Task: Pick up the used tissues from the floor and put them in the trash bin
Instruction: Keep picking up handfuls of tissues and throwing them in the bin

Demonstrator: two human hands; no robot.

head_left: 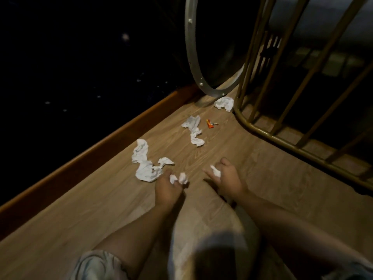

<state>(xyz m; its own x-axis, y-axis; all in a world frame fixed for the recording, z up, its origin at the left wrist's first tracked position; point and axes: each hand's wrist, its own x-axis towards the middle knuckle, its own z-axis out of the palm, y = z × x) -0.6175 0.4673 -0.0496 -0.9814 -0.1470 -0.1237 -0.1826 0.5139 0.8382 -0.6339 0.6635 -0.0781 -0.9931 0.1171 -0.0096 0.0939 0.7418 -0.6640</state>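
Observation:
Crumpled white tissues lie on the wooden floor. A long twisted tissue (144, 161) lies just left of my left hand (167, 187). That hand's fingers are closed on small white tissue wads (178, 178). My right hand (227, 177) holds a small tissue piece (216, 171) between thumb and fingers, with one finger stretched left. Farther off lie a second long tissue (193, 129) and a third crumpled tissue (224, 103) by the metal frame. No trash bin is in view.
A small orange wrapper (210, 123) lies beside the second tissue. A brass-coloured metal frame (268, 136) with bars stands at the right. A round metal-rimmed object (193, 63) leans at the back. A wooden skirting board (101, 142) edges the floor on the left.

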